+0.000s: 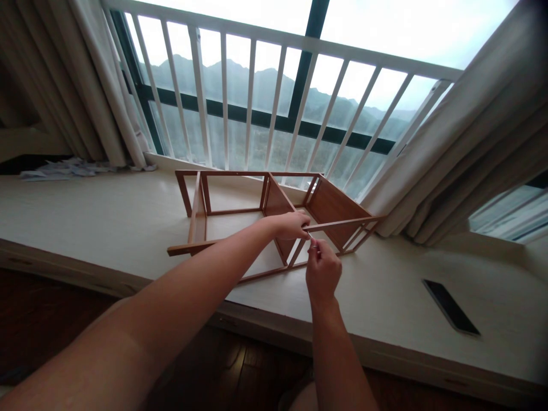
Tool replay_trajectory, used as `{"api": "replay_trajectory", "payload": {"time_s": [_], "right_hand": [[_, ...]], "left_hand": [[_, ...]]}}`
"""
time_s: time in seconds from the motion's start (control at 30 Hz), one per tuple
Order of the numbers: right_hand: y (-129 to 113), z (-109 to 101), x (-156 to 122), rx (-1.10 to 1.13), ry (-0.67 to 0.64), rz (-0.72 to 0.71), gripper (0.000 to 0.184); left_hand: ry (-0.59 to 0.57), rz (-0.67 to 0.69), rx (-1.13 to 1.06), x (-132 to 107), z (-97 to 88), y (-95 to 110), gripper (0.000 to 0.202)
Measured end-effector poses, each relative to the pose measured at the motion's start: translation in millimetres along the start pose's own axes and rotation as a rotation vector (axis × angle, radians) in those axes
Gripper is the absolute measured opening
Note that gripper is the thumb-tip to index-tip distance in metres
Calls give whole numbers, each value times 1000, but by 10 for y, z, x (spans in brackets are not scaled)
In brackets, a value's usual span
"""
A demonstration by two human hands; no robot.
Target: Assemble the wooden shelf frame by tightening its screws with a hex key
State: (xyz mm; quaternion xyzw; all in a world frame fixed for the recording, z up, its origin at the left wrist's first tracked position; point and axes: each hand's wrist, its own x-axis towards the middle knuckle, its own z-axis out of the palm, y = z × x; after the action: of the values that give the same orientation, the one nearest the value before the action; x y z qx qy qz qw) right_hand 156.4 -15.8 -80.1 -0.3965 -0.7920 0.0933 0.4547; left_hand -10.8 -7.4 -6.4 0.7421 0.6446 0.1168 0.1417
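Note:
A brown wooden shelf rack (pixel 338 208) lies on its side on the pale window ledge, its slim rails and flat shelf boards showing. My left hand (pixel 294 225) is closed around the rack's upper front rail, near the middle board. Just below and to the right, my right hand (pixel 324 267) pinches a thin metal tool (pixel 311 236). The tool's tip points up to the rail beside my left fingers. Its exact kind is too small to make out, and my left forearm covers part of the front rail.
On the ledge (pixel 377 308) to the right lies a dark phone (pixel 451 306). Crumpled white papers (pixel 71 169) are at the far left by the curtain (pixel 92 85). A white railing (pixel 252 91) stands behind the rack, and another curtain (pixel 454 125) hangs at the right.

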Motion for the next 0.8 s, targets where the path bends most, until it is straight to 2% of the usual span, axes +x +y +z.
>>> {"api": "replay_trajectory", "payload": {"time_s": [0.2, 0.33, 0.43, 0.53, 0.6, 0.7, 0.8], "right_hand": [[-48, -16, 23, -46, 4, 44, 34], [-75, -21, 51, 29, -8, 104, 39], [-119, 12, 68, 388, -94, 335, 44], [-166, 41, 89, 968, -283, 706, 35], [-182, 29, 105, 1269, -414, 849, 28], [-178, -25, 122, 1513, -548, 860, 25], [-165, -59, 119, 1519, -572, 827, 30]], "left_hand": [[5, -2, -9, 12, 8, -7, 28], [5, -9, -2, 7, 6, 1, 27], [4, -11, -4, 6, 4, 5, 25], [14, 2, -2, 7, 7, 2, 23], [21, 3, 2, 7, 12, -2, 21], [23, 4, -4, 4, 19, -7, 20], [22, 3, -10, 6, 22, -14, 21]]}}
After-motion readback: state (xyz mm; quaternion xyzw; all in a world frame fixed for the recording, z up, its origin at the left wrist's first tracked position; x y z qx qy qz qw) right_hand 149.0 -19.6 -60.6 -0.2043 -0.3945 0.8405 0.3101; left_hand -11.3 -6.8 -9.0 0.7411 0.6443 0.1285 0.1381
